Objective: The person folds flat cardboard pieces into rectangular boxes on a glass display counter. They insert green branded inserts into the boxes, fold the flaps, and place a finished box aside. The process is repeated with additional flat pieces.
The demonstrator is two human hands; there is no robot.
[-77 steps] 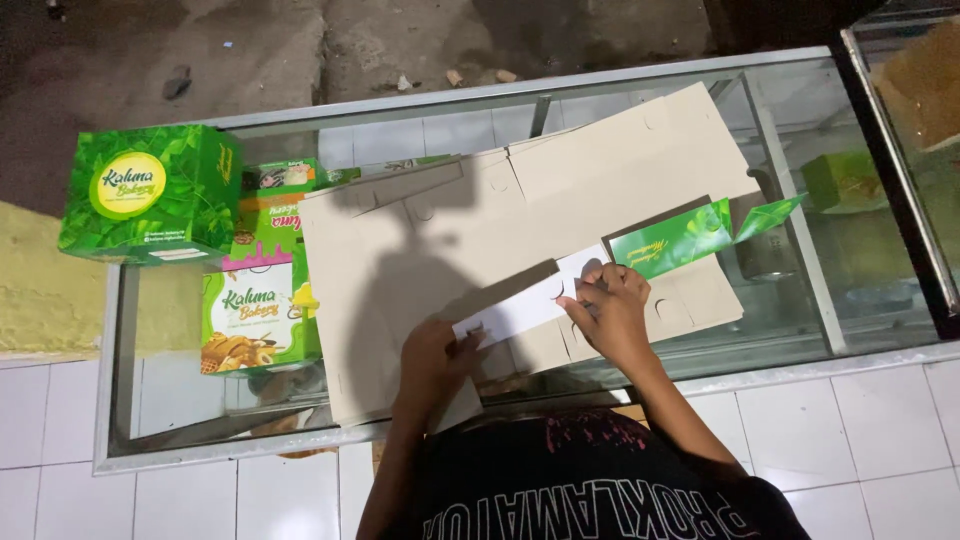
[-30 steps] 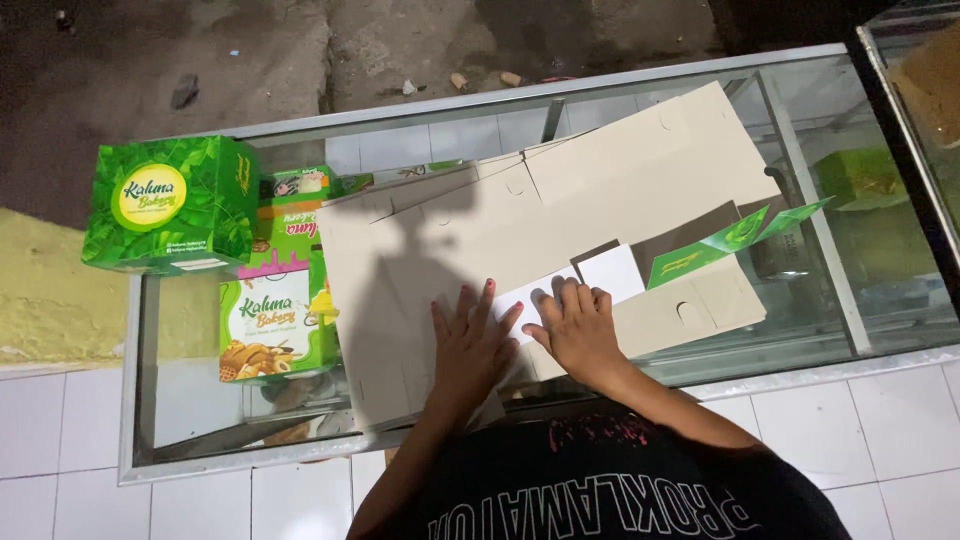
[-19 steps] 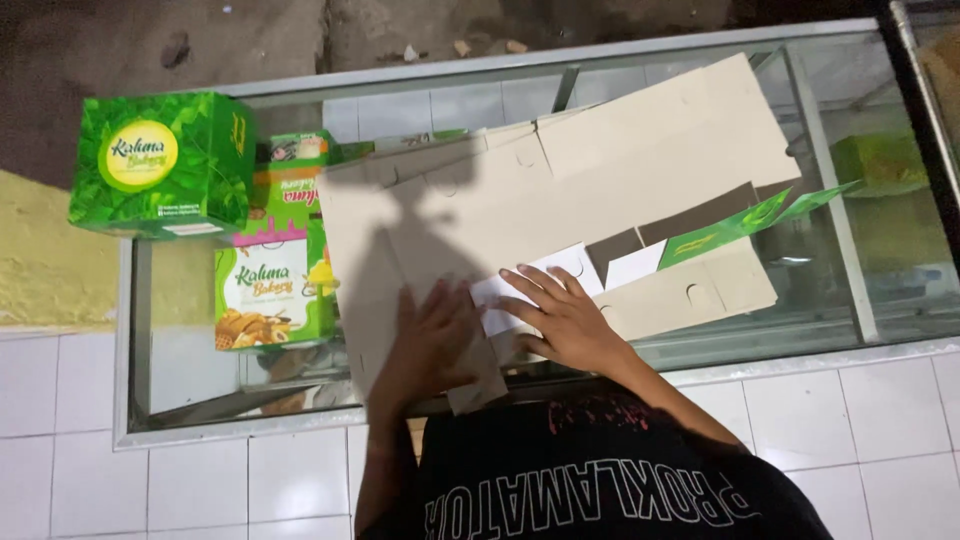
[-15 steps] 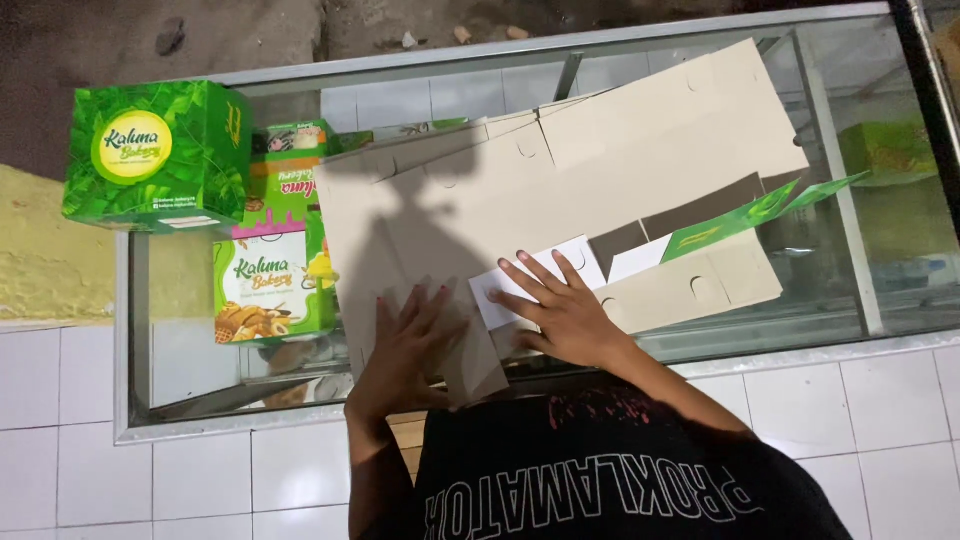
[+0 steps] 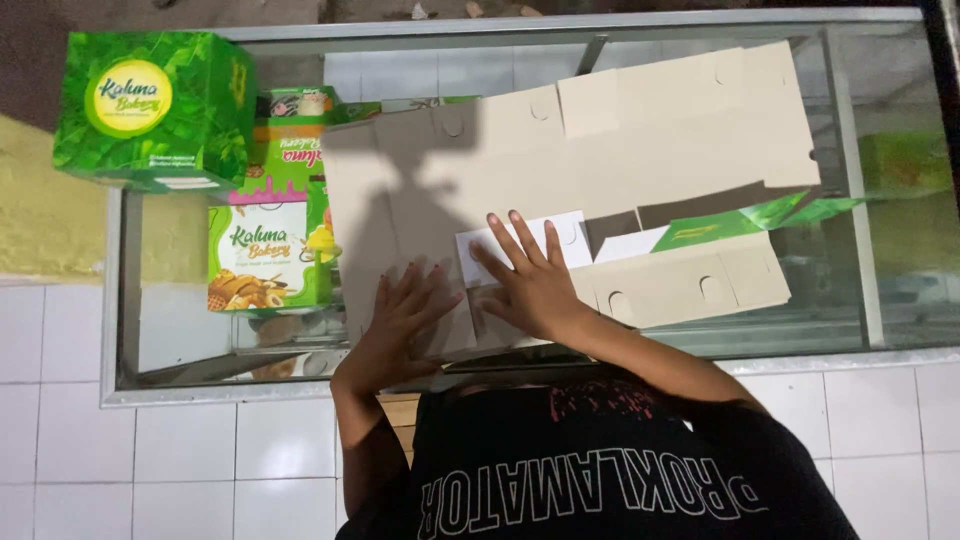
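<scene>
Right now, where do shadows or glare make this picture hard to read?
Head view: a dark shadow falls across the left part of the flat cardboard sheet, reaching the left hand; the right hand is lit evenly. The glass counter top looks murky, blurring what lies beneath. The green box stays sharp.

This looks like a small shop, maybe one that sells cakes or snacks. A long glass case (image 5: 850, 200) with a metal frame stands here, the kind shops use to show food. You can see through its top to a shelf inside. A green box (image 5: 150, 110) sits on the case, made up and shut. Under the glass lies a box (image 5: 265, 255) with pictures of baked treats on it. More green packs show through the glass on the far right. A big flat card (image 5: 620, 150) lies on top. White tiles (image 5: 200, 450) run along the near side of the case.
</scene>
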